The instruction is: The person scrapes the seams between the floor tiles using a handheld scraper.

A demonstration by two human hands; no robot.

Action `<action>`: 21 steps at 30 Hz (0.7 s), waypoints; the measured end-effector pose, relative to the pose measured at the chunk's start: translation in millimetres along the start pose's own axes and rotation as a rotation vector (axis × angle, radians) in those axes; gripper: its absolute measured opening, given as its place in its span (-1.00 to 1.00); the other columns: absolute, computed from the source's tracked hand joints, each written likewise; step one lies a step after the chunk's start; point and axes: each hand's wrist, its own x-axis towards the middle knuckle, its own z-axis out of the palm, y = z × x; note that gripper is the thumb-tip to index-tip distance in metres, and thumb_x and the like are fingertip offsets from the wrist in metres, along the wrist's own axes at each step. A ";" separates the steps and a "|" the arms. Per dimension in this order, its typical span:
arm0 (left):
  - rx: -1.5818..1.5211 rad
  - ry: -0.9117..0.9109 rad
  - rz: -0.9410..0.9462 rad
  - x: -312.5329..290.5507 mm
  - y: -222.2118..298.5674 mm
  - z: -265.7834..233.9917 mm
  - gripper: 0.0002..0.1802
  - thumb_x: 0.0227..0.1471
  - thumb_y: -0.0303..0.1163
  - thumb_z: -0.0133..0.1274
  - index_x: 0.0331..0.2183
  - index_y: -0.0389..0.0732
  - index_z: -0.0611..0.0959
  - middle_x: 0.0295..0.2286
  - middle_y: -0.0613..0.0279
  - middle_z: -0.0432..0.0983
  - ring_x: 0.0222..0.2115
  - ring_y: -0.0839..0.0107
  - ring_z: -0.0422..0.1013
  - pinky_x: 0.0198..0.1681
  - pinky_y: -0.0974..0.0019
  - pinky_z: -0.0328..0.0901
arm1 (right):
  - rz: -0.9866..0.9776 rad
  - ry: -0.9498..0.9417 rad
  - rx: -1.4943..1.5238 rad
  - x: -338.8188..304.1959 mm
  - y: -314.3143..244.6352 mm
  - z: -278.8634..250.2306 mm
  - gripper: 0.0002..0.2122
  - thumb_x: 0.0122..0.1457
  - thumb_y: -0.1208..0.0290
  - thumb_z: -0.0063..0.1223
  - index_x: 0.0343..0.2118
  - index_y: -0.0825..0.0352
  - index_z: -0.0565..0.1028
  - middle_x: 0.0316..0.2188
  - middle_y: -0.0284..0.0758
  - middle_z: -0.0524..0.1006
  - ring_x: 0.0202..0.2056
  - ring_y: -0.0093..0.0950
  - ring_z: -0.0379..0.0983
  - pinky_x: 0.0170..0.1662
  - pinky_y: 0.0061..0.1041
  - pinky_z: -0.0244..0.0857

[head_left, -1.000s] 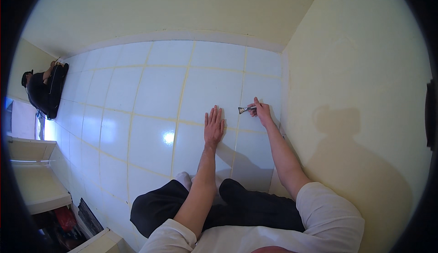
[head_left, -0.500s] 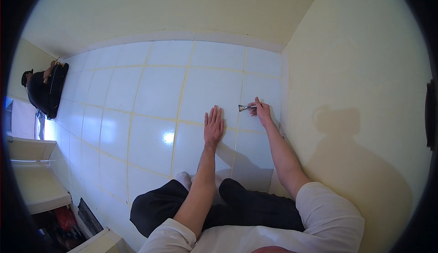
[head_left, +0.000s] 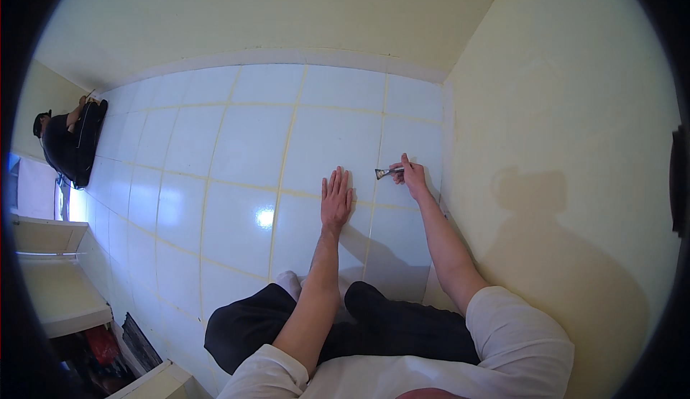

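Observation:
My right hand is closed around the handle of a small scraper with a flared, metallic end. That end points left, at the yellowish grout line between two white floor tiles. Contact with the floor is too small to make out. Flat on a tile, left of the scraper, rests my left hand, its fingers stretched forward and holding nothing.
Close on my right stands a cream wall; another wall rises beyond the tiles. A person in black crouches at the far left. A cabinet with a dark opening stands at lower left.
The scraper's flared end has shifted very slightly left and tilted in my right hand. My left hand has stayed in place.

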 end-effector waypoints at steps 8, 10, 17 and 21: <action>0.010 -0.016 -0.008 0.0 -2.4 3.4 -0.39 0.29 -0.19 -0.23 0.31 -0.07 0.16 0.33 0.18 -0.04 0.34 0.28 -0.08 0.38 -0.02 -0.24 | 0.021 -0.001 -0.013 -1.8 -3.6 1.0 -0.40 0.30 -0.16 -0.14 -0.28 0.42 0.64 -0.60 -0.30 0.56 -0.63 -0.59 0.47 -0.56 -0.61 0.33; -0.004 -0.022 -0.010 -3.8 -2.3 2.9 -0.39 0.29 -0.19 -0.23 0.31 -0.07 0.15 0.34 0.18 -0.06 0.34 0.29 -0.09 0.38 -0.02 -0.25 | 0.008 -0.002 -0.002 -7.5 -3.0 2.9 -0.40 0.30 -0.15 -0.15 -0.26 0.42 0.64 -0.60 -0.30 0.56 -0.62 -0.59 0.47 -0.55 -0.61 0.33; -0.004 -0.022 -0.001 -7.4 1.1 0.5 -0.38 0.29 -0.20 -0.22 0.32 -0.07 0.13 0.34 0.17 -0.05 0.34 0.28 -0.08 0.38 -0.02 -0.24 | 0.021 -0.001 0.010 -11.0 -1.7 -0.1 -0.43 0.31 -0.13 -0.14 -0.10 0.38 0.61 -0.57 -0.28 0.58 -0.61 -0.60 0.47 -0.53 -0.62 0.33; 0.004 -0.024 -0.006 -8.7 -1.9 1.5 -0.38 0.29 -0.19 -0.23 0.32 -0.06 0.12 0.34 0.18 -0.07 0.34 0.29 -0.10 0.38 -0.02 -0.25 | 0.002 0.011 0.003 -12.2 -0.2 4.0 -0.45 0.31 -0.13 -0.15 -0.07 0.34 0.60 -0.57 -0.27 0.58 -0.61 -0.60 0.47 -0.53 -0.61 0.31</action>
